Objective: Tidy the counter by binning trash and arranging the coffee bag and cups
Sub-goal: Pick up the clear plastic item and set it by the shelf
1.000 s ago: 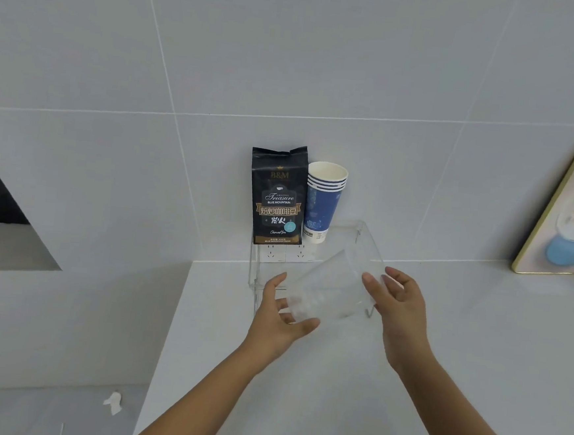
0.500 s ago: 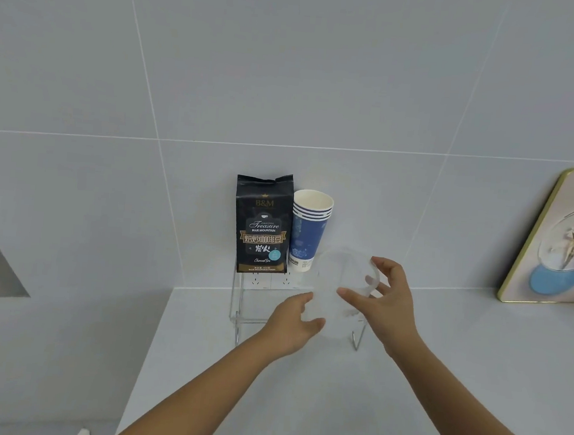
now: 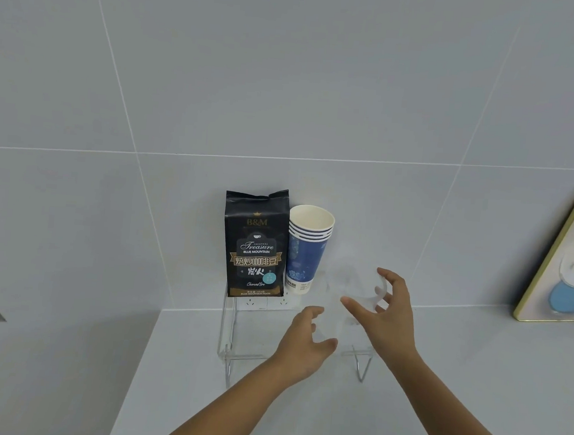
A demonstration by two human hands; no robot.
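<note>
Acrylic stand [image 3: 229, 326]: one, against the wall.
On its left end: coffee bag [image 3: 255, 249], one.
Beside the bag: paper cups [image 3: 307, 249], four, stacked.
At its right end: clear cup [image 3: 354, 286], one, faint.
Left hand [image 3: 304, 347] and right hand [image 3: 389, 319]: both curled round the clear cup.

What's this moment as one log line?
clear cup: at shelf, beside paper cups | right hand: grips cup | left hand: at base, grip unclear

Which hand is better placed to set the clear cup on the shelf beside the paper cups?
Probably the right hand: it grips the clear cup near its rim, by the shelf space beside the paper cups. The left hand holds the base.
</note>
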